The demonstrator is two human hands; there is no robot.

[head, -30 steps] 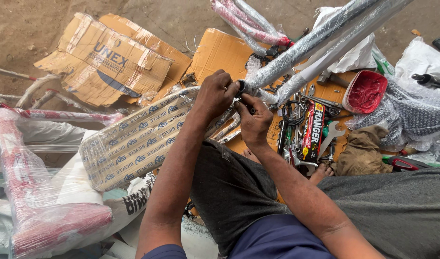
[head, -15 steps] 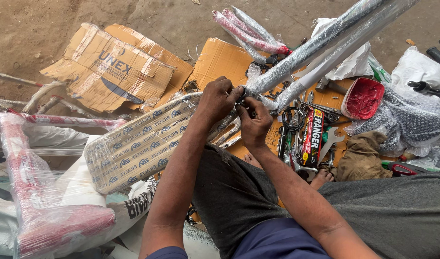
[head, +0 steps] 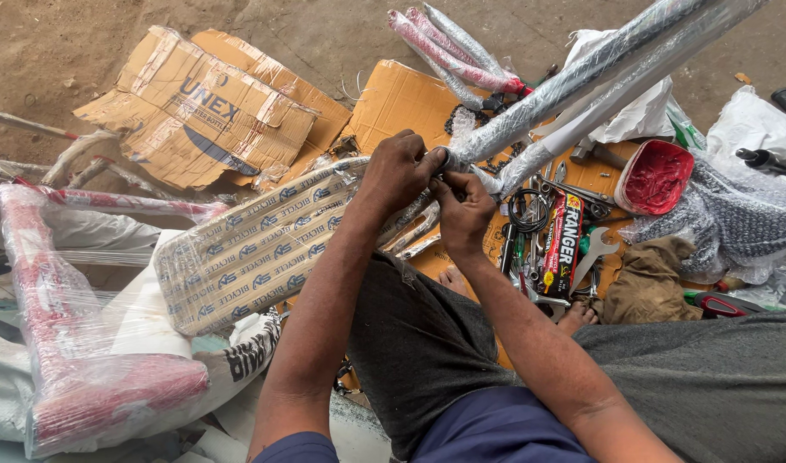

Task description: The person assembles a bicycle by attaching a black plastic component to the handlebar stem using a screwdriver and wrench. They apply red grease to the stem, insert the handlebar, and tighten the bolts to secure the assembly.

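Above the lap: left hand (head: 399, 171) clamps wrapped frame tube (head: 573, 81) steady; right hand (head: 463, 213) pinches its end.

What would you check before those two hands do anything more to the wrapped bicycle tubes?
1. Left hand grips the end of the plastic-wrapped frame tubes: ok.
2. Right hand is at the same joint, just below the left: ok.
3. What the fingertips pinch there: cannot tell, they hide it.
4. Wrenches and other tools lie within reach on the flat cardboard: ok.
5. Bare foot rests right beside the loose tools: not ok.
6. Paper-wrapped bundle leans beside the left forearm, crowding it: not ok.
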